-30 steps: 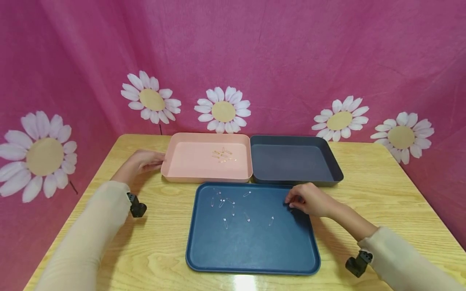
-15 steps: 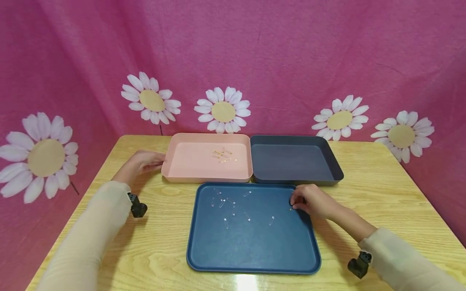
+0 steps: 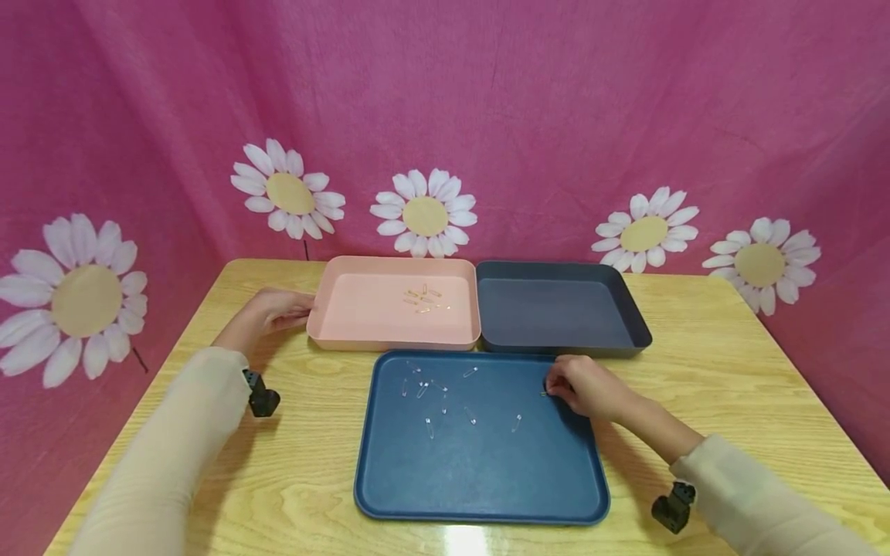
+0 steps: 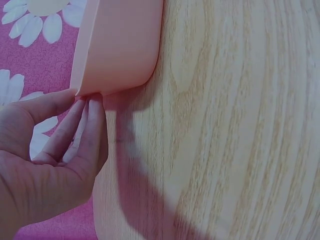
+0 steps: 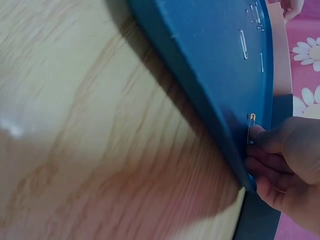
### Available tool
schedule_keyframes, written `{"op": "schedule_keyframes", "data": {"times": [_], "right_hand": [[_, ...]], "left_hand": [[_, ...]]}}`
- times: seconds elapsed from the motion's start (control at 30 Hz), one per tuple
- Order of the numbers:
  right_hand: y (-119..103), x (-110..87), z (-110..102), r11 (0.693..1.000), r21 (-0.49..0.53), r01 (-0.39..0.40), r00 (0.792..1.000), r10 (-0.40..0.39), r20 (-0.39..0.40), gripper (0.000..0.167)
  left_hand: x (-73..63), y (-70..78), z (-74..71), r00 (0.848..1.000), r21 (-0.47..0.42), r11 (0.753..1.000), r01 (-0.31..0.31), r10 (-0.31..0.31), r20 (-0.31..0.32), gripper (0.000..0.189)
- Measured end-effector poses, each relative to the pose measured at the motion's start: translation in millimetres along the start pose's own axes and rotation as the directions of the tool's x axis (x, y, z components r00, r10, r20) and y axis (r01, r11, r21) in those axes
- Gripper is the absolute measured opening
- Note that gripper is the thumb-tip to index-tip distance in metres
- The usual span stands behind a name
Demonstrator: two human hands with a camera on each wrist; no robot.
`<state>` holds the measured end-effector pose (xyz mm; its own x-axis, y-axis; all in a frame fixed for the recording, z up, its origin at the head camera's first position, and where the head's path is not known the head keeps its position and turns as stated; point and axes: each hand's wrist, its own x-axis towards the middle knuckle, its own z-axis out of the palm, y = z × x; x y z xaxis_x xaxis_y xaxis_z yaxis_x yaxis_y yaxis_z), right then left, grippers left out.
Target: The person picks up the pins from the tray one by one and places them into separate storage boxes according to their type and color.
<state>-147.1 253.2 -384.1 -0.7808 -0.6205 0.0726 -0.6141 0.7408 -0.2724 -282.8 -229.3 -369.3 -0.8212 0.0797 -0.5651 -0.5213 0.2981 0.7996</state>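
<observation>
In the head view my left hand (image 3: 281,307) is at the left end of the pink tray (image 3: 361,333). The left wrist view has its thumb at the rim and fingertips against the outer wall (image 4: 120,55), pinching the edge. My right hand (image 3: 587,386) is low over the upper right of the blue tray (image 3: 480,479). Its thumb and fingers pinch a gold-headed safety pin (image 5: 252,120), whose lower end is hidden by the fingertips. Several silver safety pins (image 3: 429,428) lie scattered on the blue tray. Several gold safety pins (image 3: 426,296) lie in the pink tray.
A dark grey tray (image 3: 556,309) stands against the pink tray's right side, behind the blue tray. All rest on a wooden table (image 3: 299,463). A pink curtain (image 3: 528,116) with daisies hangs behind the table.
My right hand shifts slightly right, then back left, and the gold end of a safety pin now sticks out from its fingertips. My left hand stays at the pink tray.
</observation>
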Motion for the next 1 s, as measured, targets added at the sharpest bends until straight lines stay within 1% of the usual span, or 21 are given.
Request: {"op": "schedule_keyframes", "data": {"times": [0.07, 0.13, 0.2, 0.33, 0.43, 0.5, 0.63, 0.9, 1.0], "right_hand": [[-1.6, 2.0, 1.3, 1.0, -0.003, 0.009, 1.0, -0.009, 0.003, 0.012], [-3.2, 4.2, 2.7, 1.0, 0.003, 0.022, 1.0, -0.022, 0.008, 0.012], [-4.9, 6.7, 4.0, 0.999, 0.017, 0.037, 0.999, -0.038, 0.014, 0.013], [-8.7, 12.9, 5.5, 0.997, 0.048, 0.063, 0.998, -0.064, 0.026, 0.012], [-12.0, 18.7, 5.0, 0.996, 0.062, 0.061, 0.997, -0.063, 0.039, 0.011], [-14.2, 23.1, 4.6, 0.996, 0.068, 0.054, 0.997, -0.057, 0.047, 0.01], [-18.0, 32.7, 4.3, 0.995, 0.087, 0.043, 0.997, -0.048, 0.056, 0.01], [-26.2, 56.2, 3.2, 0.986, 0.12, 0.113, 0.992, -0.118, 0.034, 0.011], [-31.3, 66.5, 0.0, 0.984, 0.123, 0.126, 0.991, -0.13, 0.025, 0.011]], "left_hand": [[-0.6, -0.3, 0.4, 1.0, 0.0, 1.0, 0.005, -0.005, -0.015, 0.051], [-0.9, -1.4, 0.7, 1.0, 0.002, 1.0, 0.007, -0.007, -0.015, 0.051], [-0.6, -2.9, 1.0, 1.0, -0.004, 1.0, 0.01, -0.01, -0.006, 0.051], [0.9, -5.4, 3.1, 1.0, -0.049, 0.999, 0.017, -0.016, 0.01, 0.053], [1.4, -6.0, 3.7, 1.0, -0.068, 0.997, 0.018, -0.017, 0.02, 0.056], [0.8, -5.6, 3.4, 1.0, -0.066, 0.998, 0.018, -0.016, 0.027, 0.056], [-0.8, -3.3, 2.6, 1.0, -0.057, 0.998, 0.013, -0.012, 0.019, 0.056], [-2.0, -1.3, 2.0, 1.0, -0.008, 1.0, 0.007, -0.007, -0.004, 0.052], [-2.7, -0.4, 1.9, 1.0, -0.008, 1.0, 0.009, -0.009, -0.011, 0.052]]}}
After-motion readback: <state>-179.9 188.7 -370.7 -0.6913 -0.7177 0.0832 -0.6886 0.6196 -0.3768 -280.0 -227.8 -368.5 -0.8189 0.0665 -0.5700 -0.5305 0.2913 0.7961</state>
